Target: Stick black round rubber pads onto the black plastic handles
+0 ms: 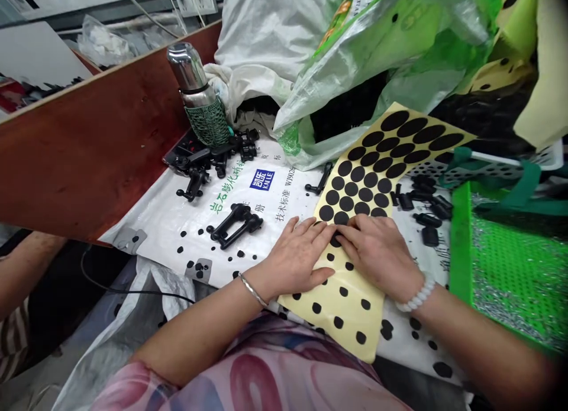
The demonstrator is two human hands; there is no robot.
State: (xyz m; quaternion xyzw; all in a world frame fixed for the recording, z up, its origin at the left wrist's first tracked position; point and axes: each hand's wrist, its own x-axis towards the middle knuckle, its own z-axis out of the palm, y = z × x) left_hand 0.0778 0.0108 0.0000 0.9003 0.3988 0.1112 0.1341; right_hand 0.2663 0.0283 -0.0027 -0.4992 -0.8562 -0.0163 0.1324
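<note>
A pale yellow backing sheet (360,284) with rows of round black stickers (365,194) lies across the work surface; its near part shows small black dots instead. My left hand (300,251) rests on the sheet with fingers stretched out and thumb apart, pressing it down. My right hand (377,251) is bent over the row beside it, its thumb and fingertips pinched at the edge of one black sticker (335,240), which is partly hidden. Left of my hands lies a black plastic clamp-like part (235,223). Small black blocks (429,213) lie beyond my right hand.
A steel thermos (190,86) in a green net stands at the back left, near more black parts (195,168). Green-and-white plastic bags (355,74) bulge at the back. A green perforated basket (515,263) holds small silvery pieces. Another person's arm (31,266) shows at the left.
</note>
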